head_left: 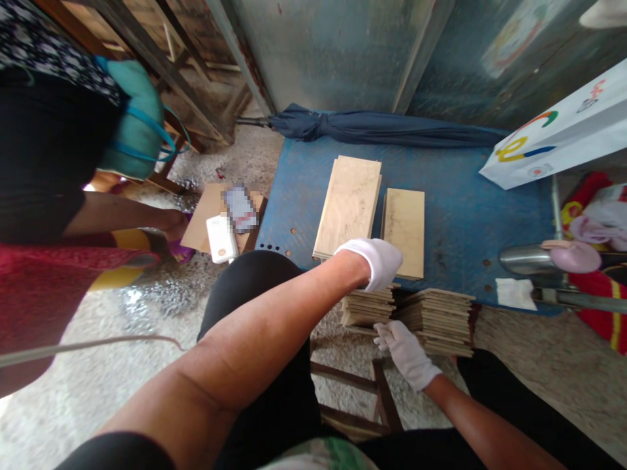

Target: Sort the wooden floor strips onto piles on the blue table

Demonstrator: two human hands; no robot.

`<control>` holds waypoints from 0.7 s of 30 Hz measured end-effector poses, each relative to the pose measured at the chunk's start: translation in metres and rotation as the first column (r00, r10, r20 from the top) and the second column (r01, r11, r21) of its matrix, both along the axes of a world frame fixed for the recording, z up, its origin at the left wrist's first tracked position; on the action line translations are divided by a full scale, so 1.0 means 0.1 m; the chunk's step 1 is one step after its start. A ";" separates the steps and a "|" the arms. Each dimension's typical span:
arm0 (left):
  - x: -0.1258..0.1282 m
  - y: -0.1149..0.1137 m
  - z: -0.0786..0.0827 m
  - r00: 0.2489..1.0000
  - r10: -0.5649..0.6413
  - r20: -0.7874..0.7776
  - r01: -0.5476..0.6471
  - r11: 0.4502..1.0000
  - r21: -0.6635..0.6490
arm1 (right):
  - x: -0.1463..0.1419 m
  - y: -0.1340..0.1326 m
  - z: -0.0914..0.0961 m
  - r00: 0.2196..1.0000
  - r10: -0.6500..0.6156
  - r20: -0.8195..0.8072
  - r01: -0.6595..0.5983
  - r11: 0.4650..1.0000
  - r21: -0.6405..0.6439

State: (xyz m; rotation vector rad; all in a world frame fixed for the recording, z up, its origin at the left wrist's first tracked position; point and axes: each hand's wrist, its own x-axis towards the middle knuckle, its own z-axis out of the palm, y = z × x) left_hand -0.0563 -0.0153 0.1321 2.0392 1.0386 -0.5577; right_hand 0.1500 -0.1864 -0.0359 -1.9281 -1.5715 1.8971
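Here, left hand point(377, 261) in white glove is curling closed over the top of the wooden slat stack point(369, 305) below the blue desk point(460, 215) edge, steadying it; right hand point(404, 349) is resting half-open against the stack's front, squaring slats.

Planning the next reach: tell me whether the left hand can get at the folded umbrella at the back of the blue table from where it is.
Probably yes. The left hand rests at the near edge of the blue table, and only flat wooden sheets lie between it and the umbrella. Nothing tall blocks the way; it looks like a long stretch.
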 end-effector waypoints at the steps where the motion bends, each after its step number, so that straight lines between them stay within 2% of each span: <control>1: 0.00 0.00 0.00 1.000 -0.019 -0.013 0.019 1.000 0.008 | 0.00 0.02 0.00 0.999 0.025 0.022 -0.025 1.000 0.008; 4: 0.02 0.00 -0.02 1.000 -0.016 -0.023 0.017 1.000 0.005 | 0.00 0.09 0.04 0.982 0.158 0.107 -0.165 0.984 0.061; 6: 0.03 0.00 -0.03 1.000 -0.014 -0.027 0.014 1.000 0.001 | -0.01 0.14 0.11 0.960 0.244 0.138 -0.263 0.954 0.142; 9: 0.05 0.00 -0.06 0.999 -0.024 -0.035 0.024 1.000 -0.009 | -0.05 0.26 0.28 0.945 0.280 0.169 -0.317 0.913 0.256; 11: 0.06 0.01 -0.07 0.999 -0.029 -0.038 0.028 1.000 -0.014 | -0.08 0.39 0.39 0.956 0.223 0.192 -0.271 0.923 0.274; 13: 0.07 0.01 -0.09 0.999 -0.026 -0.037 0.025 1.000 -0.016 | -0.08 0.58 0.45 0.966 0.109 0.235 -0.175 0.943 0.283; 16: 0.09 0.02 -0.10 0.999 -0.034 -0.029 0.033 0.999 -0.021 | -0.04 0.91 0.42 0.907 -0.106 0.407 -0.050 0.934 0.354; 18: 0.12 0.02 -0.11 0.998 -0.047 -0.036 0.046 0.999 -0.026 | -0.03 1.09 0.37 0.842 -0.177 0.509 -0.046 0.918 0.395; 21: 0.16 0.01 -0.13 0.998 -0.050 -0.041 0.049 0.998 -0.036 | -0.08 1.27 0.34 0.785 -0.130 0.605 -0.152 0.908 0.391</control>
